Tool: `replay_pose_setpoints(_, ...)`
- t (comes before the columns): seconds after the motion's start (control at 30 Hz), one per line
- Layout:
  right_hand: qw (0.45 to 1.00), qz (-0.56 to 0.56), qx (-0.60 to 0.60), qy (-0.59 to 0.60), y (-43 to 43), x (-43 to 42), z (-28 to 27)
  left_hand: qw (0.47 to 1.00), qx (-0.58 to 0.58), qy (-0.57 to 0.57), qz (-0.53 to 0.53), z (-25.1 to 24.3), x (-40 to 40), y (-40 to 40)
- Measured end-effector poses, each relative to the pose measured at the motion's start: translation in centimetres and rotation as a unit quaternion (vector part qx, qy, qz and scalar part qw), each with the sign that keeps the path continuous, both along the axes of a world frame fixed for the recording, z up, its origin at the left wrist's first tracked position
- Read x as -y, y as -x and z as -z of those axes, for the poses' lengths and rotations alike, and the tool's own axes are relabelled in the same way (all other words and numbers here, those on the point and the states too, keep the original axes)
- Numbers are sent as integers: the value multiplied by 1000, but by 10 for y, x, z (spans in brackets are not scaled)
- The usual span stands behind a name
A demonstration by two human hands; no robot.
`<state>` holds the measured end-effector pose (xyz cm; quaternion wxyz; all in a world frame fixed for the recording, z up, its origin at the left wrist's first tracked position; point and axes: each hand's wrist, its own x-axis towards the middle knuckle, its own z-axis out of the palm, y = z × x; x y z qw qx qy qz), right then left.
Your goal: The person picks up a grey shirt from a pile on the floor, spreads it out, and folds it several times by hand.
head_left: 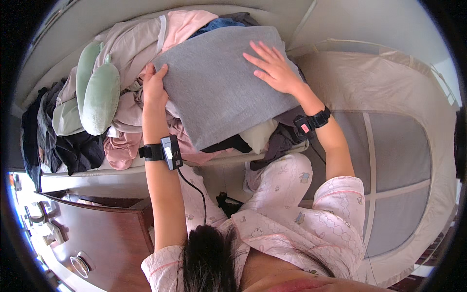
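A grey folded cloth [219, 87] lies spread over a heap of clothes in front of me. My left hand [155, 84] holds its left edge near the far corner, with the thumb on top and the other fingers partly hidden. My right hand [275, 69] rests palm down on the far right part of the cloth, fingers spread. Beneath and around the cloth are a pink garment [188, 25], a blue denim-like piece [217, 25], a black one [230, 144] and a dark grey garment [282, 144].
At left, two pale green plush pieces [100, 96] lie on beige fabric [126, 47] and dark clothes [82, 151]. A dark wooden cabinet [98, 233] stands near left, its top partly covered by objects. A beige tent-like mesh enclosure [394, 153] fills the right. Cables hang from both wrist straps.
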<state>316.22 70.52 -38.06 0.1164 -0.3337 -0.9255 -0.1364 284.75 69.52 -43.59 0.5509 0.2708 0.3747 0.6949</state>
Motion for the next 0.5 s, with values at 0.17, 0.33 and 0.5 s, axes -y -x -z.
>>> replay_pose_setpoints(0.17,932,275,-68,224,-80,-6,42,999,-36,-23,-16,5,-3,-1)
replay_pose_setpoints(0.33,942,307,-124,59,-59,20,30,998,-49,7,-35,-1,1,-5)
replay_pose_setpoints(0.5,955,235,-128,128,-21,30,59,996,-67,-30,-42,10,-4,10)
